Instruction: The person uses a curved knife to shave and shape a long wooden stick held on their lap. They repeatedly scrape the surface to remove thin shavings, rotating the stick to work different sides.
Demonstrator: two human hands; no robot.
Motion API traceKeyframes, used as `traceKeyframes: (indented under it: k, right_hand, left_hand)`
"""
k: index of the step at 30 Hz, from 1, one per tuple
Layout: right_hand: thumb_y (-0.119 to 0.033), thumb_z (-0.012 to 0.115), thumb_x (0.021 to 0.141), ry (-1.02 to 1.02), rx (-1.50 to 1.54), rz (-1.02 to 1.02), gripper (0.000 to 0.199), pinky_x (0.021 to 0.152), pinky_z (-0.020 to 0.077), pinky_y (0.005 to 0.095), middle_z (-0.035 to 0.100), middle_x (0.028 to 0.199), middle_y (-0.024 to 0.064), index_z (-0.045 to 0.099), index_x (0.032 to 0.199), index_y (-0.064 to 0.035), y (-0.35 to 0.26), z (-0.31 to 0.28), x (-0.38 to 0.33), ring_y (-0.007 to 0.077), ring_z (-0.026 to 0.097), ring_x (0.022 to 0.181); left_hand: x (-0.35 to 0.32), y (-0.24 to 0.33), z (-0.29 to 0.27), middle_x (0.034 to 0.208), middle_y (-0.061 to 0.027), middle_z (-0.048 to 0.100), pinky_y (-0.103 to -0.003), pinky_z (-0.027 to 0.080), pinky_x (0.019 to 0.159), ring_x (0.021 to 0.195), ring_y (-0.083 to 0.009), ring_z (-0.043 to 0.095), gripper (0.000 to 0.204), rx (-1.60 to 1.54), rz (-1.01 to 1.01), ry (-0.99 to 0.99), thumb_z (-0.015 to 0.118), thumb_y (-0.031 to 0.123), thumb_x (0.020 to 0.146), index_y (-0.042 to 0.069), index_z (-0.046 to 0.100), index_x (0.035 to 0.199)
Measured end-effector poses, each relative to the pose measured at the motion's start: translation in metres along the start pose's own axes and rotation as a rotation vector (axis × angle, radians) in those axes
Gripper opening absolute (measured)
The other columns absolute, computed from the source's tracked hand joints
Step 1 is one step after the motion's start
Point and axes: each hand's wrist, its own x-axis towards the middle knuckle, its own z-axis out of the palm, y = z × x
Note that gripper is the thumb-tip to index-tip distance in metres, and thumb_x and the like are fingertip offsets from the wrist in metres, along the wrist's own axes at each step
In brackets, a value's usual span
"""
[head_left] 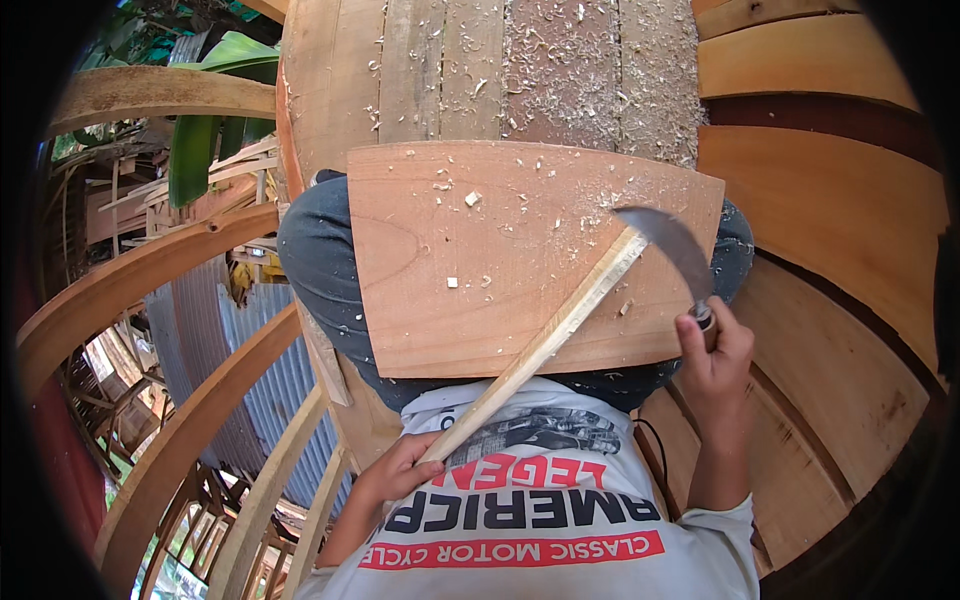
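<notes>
My left hand (395, 470) grips the near end of a long thin wooden stick (545, 345) that slants up to the right. Its far tip rests on a wide wooden board (440, 260) lying across my lap. My right hand (715, 350) holds the handle of a curved knife (670, 245). The blade's edge meets the stick's far tip. Small wood shavings are scattered over the board.
Wooden planks (480, 70) covered with shavings lie beyond the board. Curved wooden planks (830, 190) run along the right. On the left stand curved wooden ribs (150, 270), with corrugated metal sheets (240, 330) and green leaves (200, 140) below and beyond them.
</notes>
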Motion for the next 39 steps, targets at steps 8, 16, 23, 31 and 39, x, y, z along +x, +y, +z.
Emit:
traceKeyframes:
  k: [8, 16, 23, 31, 39]
  right_hand:
    - [-0.021, 0.071, 0.080, -0.179, -0.167, -0.266, 0.031, 0.042, 0.0350, 0.0314, 0.043, 0.049, 0.0140, 0.050, 0.070, 0.0004, -0.004, 0.026, -0.012, 0.0228, 0.044, 0.040]
    - [-0.020, 0.071, 0.080, -0.092, -0.163, -0.194, 0.031, 0.042, 0.0376, 0.0308, 0.046, 0.049, 0.0131, 0.050, 0.070, 0.0000, -0.010, 0.024, -0.006, 0.0219, 0.046, 0.041]
    - [-0.018, 0.070, 0.081, -0.169, -0.232, -0.195, 0.030, 0.043, 0.0384, 0.0305, 0.049, 0.052, 0.0137, 0.049, 0.069, 0.0004, -0.002, 0.021, -0.007, 0.0179, 0.052, 0.044]
    - [-0.020, 0.069, 0.083, -0.086, -0.284, -0.137, 0.029, 0.041, 0.0364, 0.0326, 0.047, 0.051, 0.0123, 0.050, 0.071, -0.0002, -0.002, 0.008, -0.004, 0.0153, 0.045, 0.040]
    - [-0.018, 0.071, 0.080, -0.055, -0.182, -0.072, 0.026, 0.043, 0.0357, 0.0313, 0.044, 0.051, 0.0124, 0.053, 0.074, 0.0002, -0.003, 0.011, -0.002, 0.0232, 0.045, 0.042]
  left_hand:
    - [-0.001, -0.002, -0.002, 0.074, 0.0004, 0.051, -0.022, 0.039, 0.063, 0.070, -0.0082, 0.046, 0.051, -0.107, -0.051, -0.052, 0.053, 0.045, 0.087, -0.003, 0.055, 0.105]
    - [-0.002, -0.003, -0.001, 0.080, -0.0002, 0.054, -0.022, 0.040, 0.067, 0.074, -0.0081, 0.047, 0.058, -0.147, -0.056, -0.050, 0.053, 0.045, 0.088, -0.006, 0.052, 0.115]
    - [0.002, -0.004, -0.004, 0.079, -0.0009, 0.055, -0.022, 0.040, 0.066, 0.073, -0.0082, 0.047, 0.055, -0.102, -0.048, -0.055, 0.053, 0.044, 0.088, -0.006, 0.054, 0.110]
    - [-0.002, -0.006, 0.000, 0.072, 0.0033, 0.046, -0.021, 0.035, 0.060, 0.068, -0.0067, 0.040, 0.046, -0.182, -0.025, -0.039, 0.054, 0.045, 0.088, 0.000, 0.052, 0.087]
    - [0.001, -0.008, 0.001, 0.077, 0.0023, 0.048, -0.021, 0.036, 0.062, 0.071, -0.0074, 0.042, 0.057, -0.188, -0.047, -0.029, 0.051, 0.052, 0.087, -0.004, 0.054, 0.098]
